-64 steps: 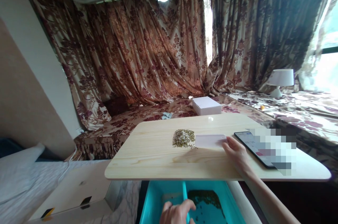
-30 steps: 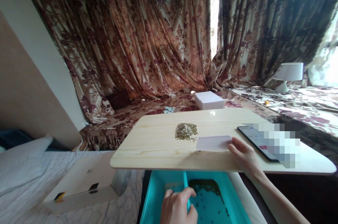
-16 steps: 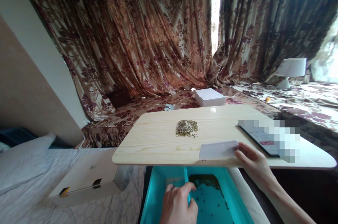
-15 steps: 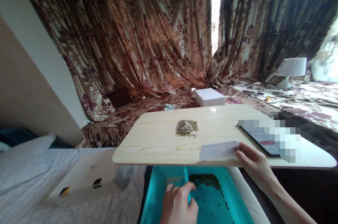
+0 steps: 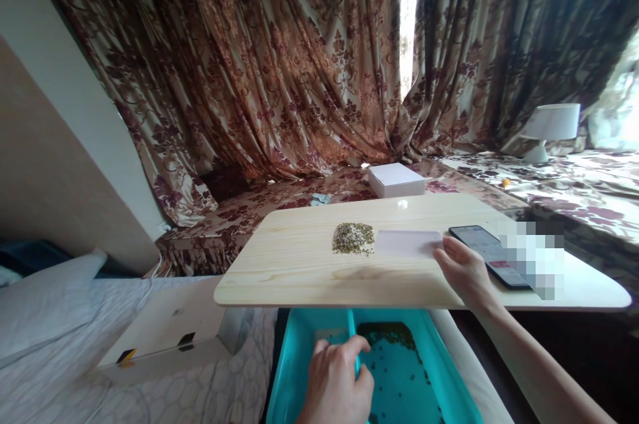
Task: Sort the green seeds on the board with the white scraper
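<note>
Head view shows, nearest to you, your left hand above the blue bin. Its fingers curl over the divider, with the thumb on the right side; whether they squeeze it, you cannot tell from here. In the right compartment, green grains gather at the far end, and a few are scattered on the floor.

Beyond the bin stands the table, and over it is your right hand. Its thumb and fingers are closed together on the right end of a white card. The long axis of the card runs from right to left across the table. Whether it lies fully flat is not clear.

The pile of grains, green mixed with white, lies on the table directly to the left of the card's free end, almost in line with this axis. Card and pile are just beside each other; a touch cannot be confirmed. So your right hand, through the card, is the nearer one to the pile, while your left is lower, before the table edge. To the right of the card, near your right hand, lies a phone. Farther, behind the table, sits a white box.
</note>
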The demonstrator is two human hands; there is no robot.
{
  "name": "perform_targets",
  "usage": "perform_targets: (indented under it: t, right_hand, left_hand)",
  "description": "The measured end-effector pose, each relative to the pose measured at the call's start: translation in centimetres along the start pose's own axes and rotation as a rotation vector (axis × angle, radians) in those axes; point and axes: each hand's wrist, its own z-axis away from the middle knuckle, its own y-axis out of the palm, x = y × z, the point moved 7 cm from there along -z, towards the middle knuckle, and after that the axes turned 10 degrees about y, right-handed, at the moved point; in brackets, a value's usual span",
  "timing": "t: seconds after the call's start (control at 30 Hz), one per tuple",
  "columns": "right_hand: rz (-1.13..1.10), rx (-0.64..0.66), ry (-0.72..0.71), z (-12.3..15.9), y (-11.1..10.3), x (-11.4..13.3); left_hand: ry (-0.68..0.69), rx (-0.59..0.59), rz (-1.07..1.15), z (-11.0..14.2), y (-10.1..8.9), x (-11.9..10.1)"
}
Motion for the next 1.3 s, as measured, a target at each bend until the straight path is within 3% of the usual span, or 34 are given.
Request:
perform_targets:
  t: [0.27, 0.7, 1.3]
  right_hand:
    - [0.079, 0.016, -0.076, -1.1, 2.0, -0.6]
    - [0.166, -0.014, -0.115, -0.9, 1.3, -0.5]
    - [0.09, 0.046, -0.01, 0.1, 1.2, -0.5]
  left_hand:
    - [0.023, -0.016, 0.001, 0.1, 0.0, 0.1]
    - [-0.001, 0.051, -0.007, -0.3, 0.3, 0.2]
    - [0.001, 0.028, 0.003, -0.2, 0.3, 0.4]
